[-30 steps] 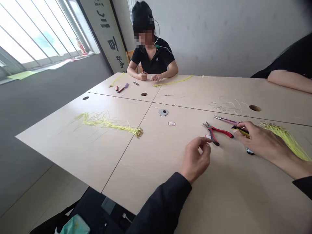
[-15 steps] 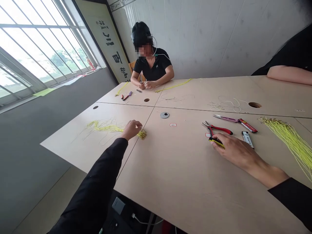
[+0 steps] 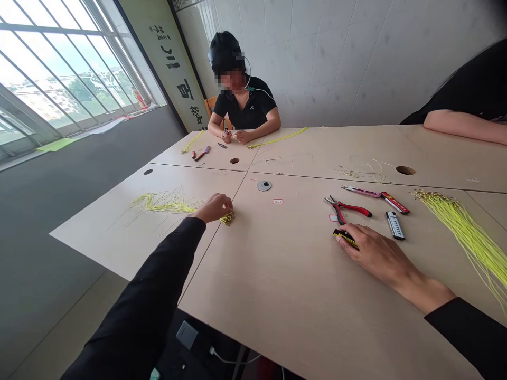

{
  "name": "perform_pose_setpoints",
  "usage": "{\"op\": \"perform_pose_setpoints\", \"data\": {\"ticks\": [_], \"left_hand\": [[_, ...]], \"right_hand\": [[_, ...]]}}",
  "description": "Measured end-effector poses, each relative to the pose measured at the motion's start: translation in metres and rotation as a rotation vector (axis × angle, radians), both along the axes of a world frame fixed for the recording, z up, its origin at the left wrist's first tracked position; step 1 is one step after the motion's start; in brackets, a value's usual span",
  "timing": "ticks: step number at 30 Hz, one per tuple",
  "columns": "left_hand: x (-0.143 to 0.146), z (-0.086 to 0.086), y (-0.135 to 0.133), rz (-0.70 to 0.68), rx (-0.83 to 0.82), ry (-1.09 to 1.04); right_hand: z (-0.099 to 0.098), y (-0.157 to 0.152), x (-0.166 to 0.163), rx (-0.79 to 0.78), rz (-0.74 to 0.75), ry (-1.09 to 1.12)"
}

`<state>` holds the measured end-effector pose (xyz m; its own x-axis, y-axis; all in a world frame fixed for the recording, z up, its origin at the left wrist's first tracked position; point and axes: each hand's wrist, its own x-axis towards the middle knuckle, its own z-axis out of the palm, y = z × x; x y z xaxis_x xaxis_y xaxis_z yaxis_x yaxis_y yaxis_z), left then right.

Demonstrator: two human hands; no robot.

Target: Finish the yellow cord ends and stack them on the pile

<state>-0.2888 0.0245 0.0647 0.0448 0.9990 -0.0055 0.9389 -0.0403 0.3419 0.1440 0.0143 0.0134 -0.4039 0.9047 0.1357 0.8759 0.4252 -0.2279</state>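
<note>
A gold-ended yellow cord bundle point(image 3: 170, 207) is being contacted by the curled left hand point(image 3: 213, 208), grip indeterminate; a black-and-yellow strip point(image 3: 345, 238) is being held under the half-closed right hand point(image 3: 374, 251).

Table point(image 3: 301, 295) of pale laminate panels with round cable holes. Under the right hand point(image 3: 376, 250): a black-and-yellow strip point(image 3: 345, 238). Just beyond that hand: red-handled pliers point(image 3: 350, 208), pink-handled tweezers point(image 3: 358, 190), a red lighter point(image 3: 395, 202), a silver lighter point(image 3: 395, 225). Further right: loose yellow threads point(image 3: 459, 237). Beside the left hand point(image 3: 214, 207): a yellow thread bundle point(image 3: 166, 206), its gold-tipped end point(image 3: 228, 218) touching the fingers.
</note>
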Motion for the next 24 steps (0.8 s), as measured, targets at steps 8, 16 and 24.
{"op": "perform_pose_setpoints", "data": {"ticks": [8, 16, 24], "left_hand": [[-0.001, 0.007, -0.001, 0.010, 0.073, 0.020], [0.008, 0.008, -0.007, 0.116, 0.230, 0.066], [0.027, 0.001, -0.013, 0.167, 0.299, -0.023]], "right_hand": [[0.004, -0.003, 0.001, -0.015, -0.001, 0.011], [0.007, -0.007, 0.000, -0.023, -0.040, 0.051], [0.013, -0.011, -0.006, -0.063, -0.076, 0.186]]}}
